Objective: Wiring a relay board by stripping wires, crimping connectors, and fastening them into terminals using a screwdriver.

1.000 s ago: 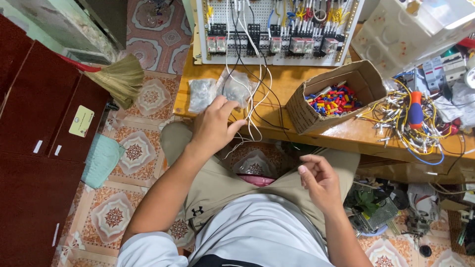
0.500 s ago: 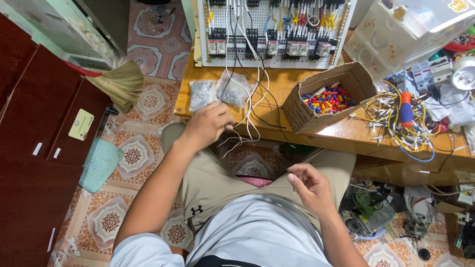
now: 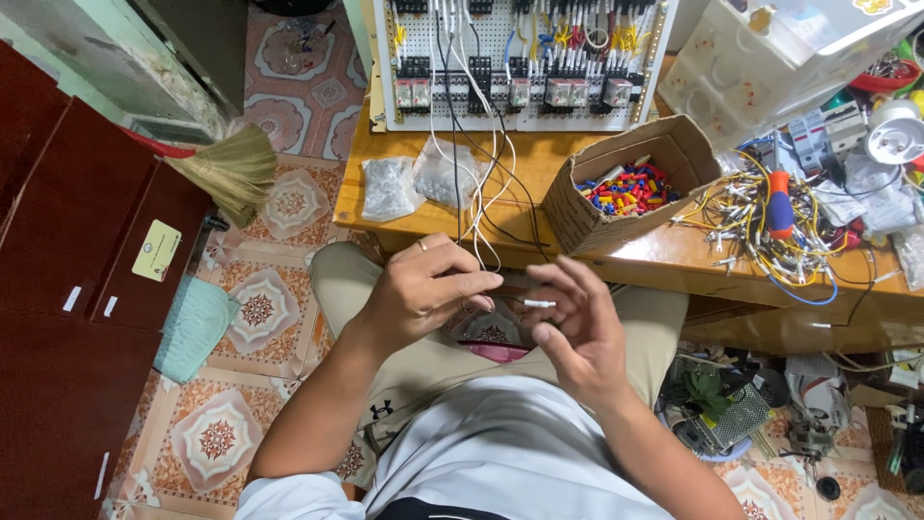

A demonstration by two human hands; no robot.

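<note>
Left hand (image 3: 423, 289) pinches white wire (image 3: 478, 226) at frame centre, right hand (image 3: 568, 323) pinches small white sleeve (image 3: 539, 303); the sleeve could slip from that light grip.

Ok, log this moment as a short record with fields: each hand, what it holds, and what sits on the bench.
left hand: in front of the bench edge, fingers pinching the white wires that hang from the panel
right hand: open-fingered beside the left, a small white sleeve at its fingertips
wiring panel: upright at the back of the wooden bench
cardboard box: on the bench, full of small coloured pieces
plastic bags: left part of the bench
loose wires: heaped right of the box
</note>
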